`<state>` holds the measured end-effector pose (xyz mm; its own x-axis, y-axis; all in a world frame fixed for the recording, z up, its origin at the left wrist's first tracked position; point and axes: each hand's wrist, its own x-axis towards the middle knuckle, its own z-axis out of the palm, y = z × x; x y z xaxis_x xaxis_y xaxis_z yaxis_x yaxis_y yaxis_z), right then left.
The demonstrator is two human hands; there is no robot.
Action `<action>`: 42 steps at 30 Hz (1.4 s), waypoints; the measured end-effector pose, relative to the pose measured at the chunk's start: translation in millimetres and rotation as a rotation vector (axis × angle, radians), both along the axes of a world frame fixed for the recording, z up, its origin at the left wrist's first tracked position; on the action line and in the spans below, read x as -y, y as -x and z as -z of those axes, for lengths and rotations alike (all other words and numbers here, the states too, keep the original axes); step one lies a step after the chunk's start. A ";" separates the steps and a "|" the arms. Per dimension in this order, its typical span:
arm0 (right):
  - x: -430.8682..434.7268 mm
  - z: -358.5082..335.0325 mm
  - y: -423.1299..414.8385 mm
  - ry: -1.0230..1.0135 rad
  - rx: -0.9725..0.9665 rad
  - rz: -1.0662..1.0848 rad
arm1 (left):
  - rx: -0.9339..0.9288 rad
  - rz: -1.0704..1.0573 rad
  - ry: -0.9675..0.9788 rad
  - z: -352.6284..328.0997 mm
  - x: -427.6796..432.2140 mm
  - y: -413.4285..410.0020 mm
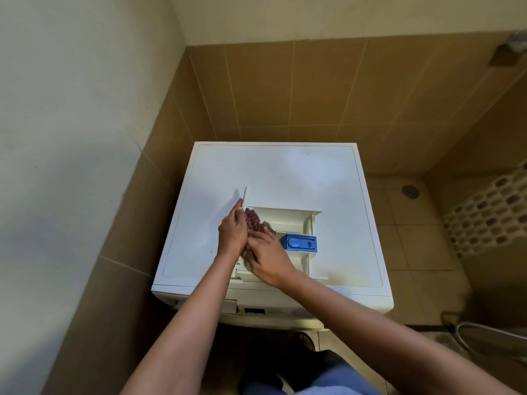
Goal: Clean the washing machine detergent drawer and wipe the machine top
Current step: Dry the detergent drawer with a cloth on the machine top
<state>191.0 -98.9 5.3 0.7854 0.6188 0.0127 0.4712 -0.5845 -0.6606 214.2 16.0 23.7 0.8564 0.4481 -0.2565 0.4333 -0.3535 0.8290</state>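
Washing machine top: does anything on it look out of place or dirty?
The detergent drawer lies on the top, out of its slot, which is unusual. A yellowish stain marks the top by the drawer's front right corner.

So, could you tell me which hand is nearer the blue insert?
Right. The right hand sits just left of the blue insert; the left hand is farther left, at the left edge of the drawer.
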 end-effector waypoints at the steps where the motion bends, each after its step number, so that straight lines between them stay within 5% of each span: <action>1: 3.8 1.5 7.6 0.017 0.017 -0.031 | 0.005 0.000 -0.002 -0.1 -0.3 -0.1; 8: 34.0 -5.1 15.4 0.159 0.183 -0.158 | 0.006 0.024 -0.076 -2.0 2.6 -0.7; 11: 55.0 -17.6 0.8 0.274 0.066 -0.146 | -0.002 0.035 -0.086 -0.3 -0.5 0.6; 13: 67.8 -30.9 -13.5 0.203 -0.109 0.014 | -0.006 0.029 -0.080 1.5 -1.0 1.4; 16: 78.7 -53.1 -33.8 -0.294 -0.326 0.496 | -0.013 0.014 -0.060 3.4 -0.9 1.3; 18: 82.5 -62.5 -42.5 -0.437 -0.262 0.696 | -0.012 0.016 -0.053 3.7 -0.2 0.6; 20: 80.2 -65.3 -46.2 -0.317 -0.128 0.737 | -0.014 0.021 -0.057 3.9 -0.1 -0.1; 22: 69.8 -60.3 -47.8 -0.099 -0.075 0.665 | -0.013 0.024 -0.062 3.6 -0.1 -0.1; 27: 49.8 -28.2 -60.1 -0.014 -0.503 0.430 | -0.007 0.043 -0.083 5.2 -0.8 0.9; 32: 37.6 -15.2 -74.5 0.553 -0.393 0.201 | -0.005 0.054 -0.082 7.2 0.8 -1.6; 42: -16.0 -18.3 -81.1 0.337 -0.261 0.076 | -0.002 0.052 -0.149 6.6 -3.0 -3.1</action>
